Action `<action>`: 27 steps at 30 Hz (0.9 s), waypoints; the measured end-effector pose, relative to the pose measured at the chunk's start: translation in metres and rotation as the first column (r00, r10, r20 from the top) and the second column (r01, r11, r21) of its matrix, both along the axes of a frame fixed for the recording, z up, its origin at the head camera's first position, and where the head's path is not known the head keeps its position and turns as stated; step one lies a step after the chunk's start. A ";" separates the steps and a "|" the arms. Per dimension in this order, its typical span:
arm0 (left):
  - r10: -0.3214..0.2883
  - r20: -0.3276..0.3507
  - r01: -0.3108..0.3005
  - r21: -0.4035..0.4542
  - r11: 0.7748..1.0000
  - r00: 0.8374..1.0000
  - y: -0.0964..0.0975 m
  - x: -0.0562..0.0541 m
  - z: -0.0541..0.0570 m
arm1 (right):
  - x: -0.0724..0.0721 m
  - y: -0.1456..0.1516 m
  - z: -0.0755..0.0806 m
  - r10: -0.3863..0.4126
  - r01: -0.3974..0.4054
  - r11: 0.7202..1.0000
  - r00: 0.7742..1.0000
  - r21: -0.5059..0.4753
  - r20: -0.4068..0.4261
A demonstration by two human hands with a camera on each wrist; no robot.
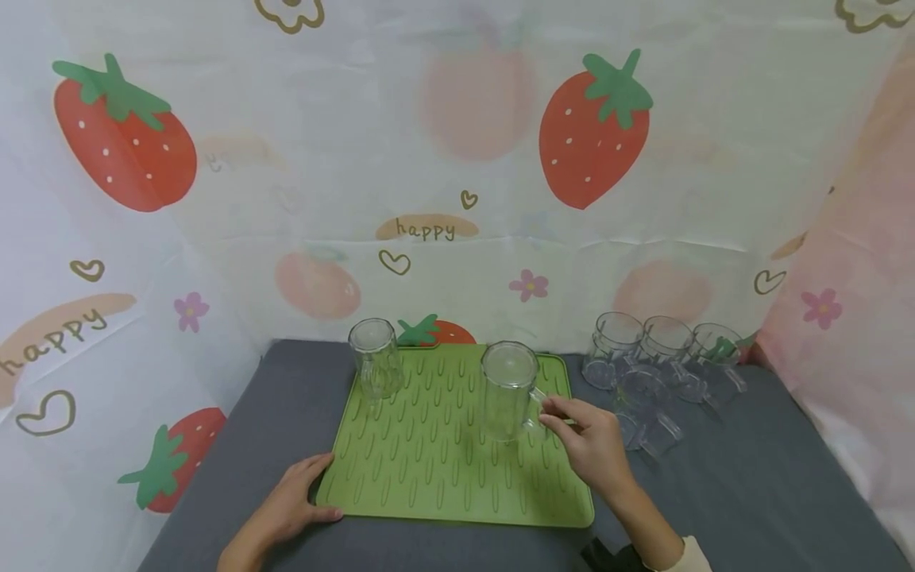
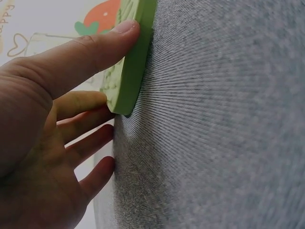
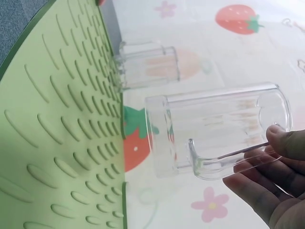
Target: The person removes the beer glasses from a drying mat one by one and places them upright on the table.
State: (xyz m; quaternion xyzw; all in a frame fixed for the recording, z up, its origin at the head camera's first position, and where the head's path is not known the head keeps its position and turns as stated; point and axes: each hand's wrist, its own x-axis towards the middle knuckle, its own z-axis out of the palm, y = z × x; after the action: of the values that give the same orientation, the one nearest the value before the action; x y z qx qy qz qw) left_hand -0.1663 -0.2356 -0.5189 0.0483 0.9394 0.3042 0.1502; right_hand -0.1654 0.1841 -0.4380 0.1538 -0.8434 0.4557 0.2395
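Observation:
My right hand [image 1: 589,445] pinches the handle of a clear glass mug [image 1: 509,397] between thumb and fingers. The mug is held over the right half of a green ribbed mat [image 1: 443,461]; in the right wrist view, background shows between the mug [image 3: 219,129] and the mat [image 3: 71,124]. My left hand [image 1: 289,500] lies at the mat's front left corner. In the left wrist view its straight thumb [image 2: 95,52] rests on the mat's edge, the other fingers spread along the side. A second clear mug [image 1: 377,361] stands on the mat's back left corner.
Several more clear mugs [image 1: 665,349] stand close together on the grey cloth [image 1: 758,477], right of the mat. A printed strawberry curtain [image 1: 443,159] hangs behind and along both sides. A black strap [image 1: 608,556] shows by my right wrist.

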 end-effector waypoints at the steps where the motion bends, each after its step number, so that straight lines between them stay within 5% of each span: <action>1: -0.002 -0.002 0.002 -0.002 1.000 1.000 0.000 0.000 0.000 | 0.000 0.000 0.000 -0.001 0.001 1.000 1.000 0.007 -0.009; 27: -0.004 -0.011 0.004 -0.004 1.000 1.000 -0.001 0.000 -0.001 | 0.002 0.003 0.000 -0.044 0.045 0.998 0.998 0.041 -0.035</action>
State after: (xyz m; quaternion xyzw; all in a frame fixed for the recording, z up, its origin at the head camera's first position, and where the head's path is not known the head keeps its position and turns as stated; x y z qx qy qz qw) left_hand -0.1665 -0.2368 -0.5204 0.0514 0.9408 0.3017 0.1456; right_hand -0.1638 0.1868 -0.4383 0.1477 -0.8516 0.4300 0.2608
